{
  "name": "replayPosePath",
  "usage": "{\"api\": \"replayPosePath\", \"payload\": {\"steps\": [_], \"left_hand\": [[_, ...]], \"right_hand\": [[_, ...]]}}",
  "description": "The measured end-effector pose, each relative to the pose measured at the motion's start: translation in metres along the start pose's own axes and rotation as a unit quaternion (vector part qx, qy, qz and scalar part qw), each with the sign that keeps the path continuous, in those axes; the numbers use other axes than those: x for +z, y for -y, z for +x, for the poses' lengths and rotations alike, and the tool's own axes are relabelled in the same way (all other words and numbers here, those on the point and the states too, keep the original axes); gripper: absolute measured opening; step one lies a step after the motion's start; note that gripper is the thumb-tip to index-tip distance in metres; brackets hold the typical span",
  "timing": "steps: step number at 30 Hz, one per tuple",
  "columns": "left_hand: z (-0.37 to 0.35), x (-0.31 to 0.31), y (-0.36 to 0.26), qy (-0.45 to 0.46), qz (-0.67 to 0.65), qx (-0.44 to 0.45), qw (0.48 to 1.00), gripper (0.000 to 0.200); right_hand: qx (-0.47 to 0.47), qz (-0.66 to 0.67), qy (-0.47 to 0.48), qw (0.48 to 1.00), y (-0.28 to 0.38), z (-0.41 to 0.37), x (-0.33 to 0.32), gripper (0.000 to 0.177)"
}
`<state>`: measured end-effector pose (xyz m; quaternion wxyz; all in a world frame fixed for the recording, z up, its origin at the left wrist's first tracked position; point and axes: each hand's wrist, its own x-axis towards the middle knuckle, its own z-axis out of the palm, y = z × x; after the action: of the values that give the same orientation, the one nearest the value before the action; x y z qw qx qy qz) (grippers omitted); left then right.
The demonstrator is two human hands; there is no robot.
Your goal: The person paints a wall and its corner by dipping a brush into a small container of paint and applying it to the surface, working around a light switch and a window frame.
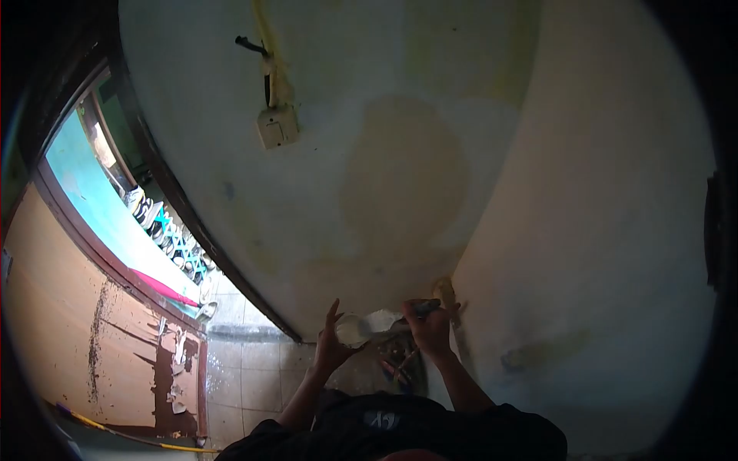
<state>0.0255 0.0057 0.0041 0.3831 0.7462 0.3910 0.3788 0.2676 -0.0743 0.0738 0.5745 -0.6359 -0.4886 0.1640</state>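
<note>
My left hand [332,347] is curved round the side of a round pale tub [350,330], thumb and fingers spread about its rim. In my right hand [430,330] is the dark handle of a putty knife [423,306], which points left towards the tub. White paste [380,320] sits on the blade, right at the tub's rim. Both hands are in front of me, low by the wall corner. Below them, partly hidden behind my right forearm, a dark container [401,361] with several tools in it stands on the floor.
A wall [307,207] with a damp-looking patch faces me, and another wall [592,230] meets it on the right. A switch box [277,127] with loose cable hangs upper left. At the left are an open doorway, a peeling door [100,330] and a shoe rack [165,230].
</note>
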Motion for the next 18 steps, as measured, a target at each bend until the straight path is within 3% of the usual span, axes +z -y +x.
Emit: {"api": "replayPosePath", "payload": {"steps": [10,12,14,18], "left_hand": [[0.018,0.005,0.008,-0.038,0.012,0.007,0.999,0.139],[0.013,0.003,0.002,-0.032,0.014,-0.004,0.999,0.139],[0.010,0.005,0.013,-0.020,0.002,-0.005,1.000,0.138],[0.004,0.015,0.026,-0.009,-0.025,-0.007,1.000,0.137]], "right_hand": [[0.041,0.061,0.057,0.996,0.022,0.069,-0.046,0.020],[-0.119,0.058,0.131,0.983,0.061,0.100,-0.072,0.012],[-0.255,-0.010,0.126,0.959,0.118,0.135,-0.099,0.010],[-0.404,-0.078,0.072,0.909,0.235,0.210,-0.140,0.008]]}}
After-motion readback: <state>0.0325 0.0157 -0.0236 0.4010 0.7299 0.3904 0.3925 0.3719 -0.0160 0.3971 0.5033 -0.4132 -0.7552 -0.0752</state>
